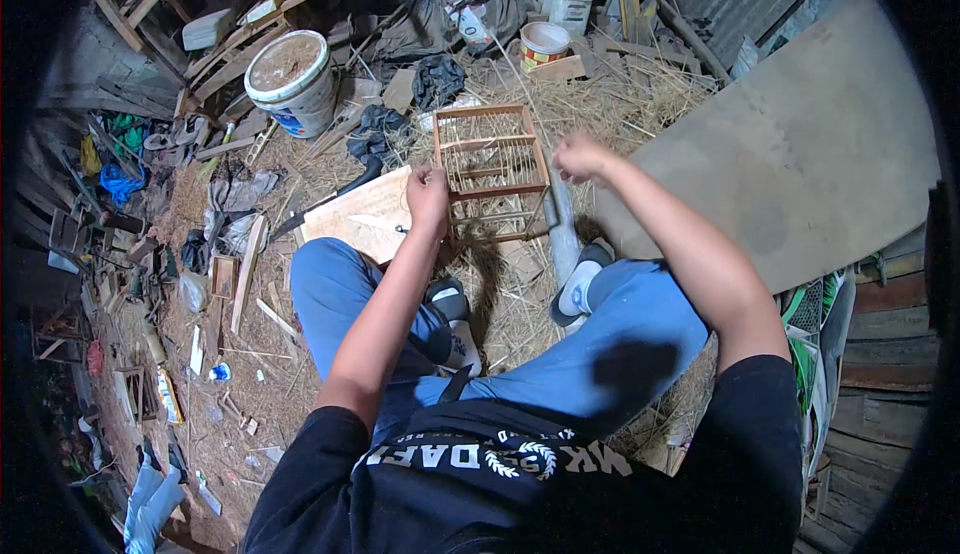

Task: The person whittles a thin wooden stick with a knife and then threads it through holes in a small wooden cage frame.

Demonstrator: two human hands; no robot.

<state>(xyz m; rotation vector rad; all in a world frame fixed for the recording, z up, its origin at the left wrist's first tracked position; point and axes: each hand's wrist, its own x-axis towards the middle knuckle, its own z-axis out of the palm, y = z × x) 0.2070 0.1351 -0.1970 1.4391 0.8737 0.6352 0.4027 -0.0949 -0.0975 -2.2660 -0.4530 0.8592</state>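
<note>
A small slatted wooden cage [487, 141] stands on the straw between my feet. My left hand [428, 194] is closed at the cage's near left corner, around something too small to make out. Raised just right of the cage, my right hand [582, 157] has its fingers curled together; whatever they may hold is too small to tell. A pale plywood board [343, 216] lies left of the cage, with a small dark tool on it, partly behind my left arm, and a long dark blade [292, 222] by its edge. A grey pipe [560, 244] lies right of the cage.
A large white bucket [290, 94] and a smaller tub [543, 44] stand farther back. A large grey sheet [800, 124] fills the right side. Wood scraps, bags and cloth [440, 82] are scattered over the straw-strewn ground, and corrugated metal [740, 4] stands behind.
</note>
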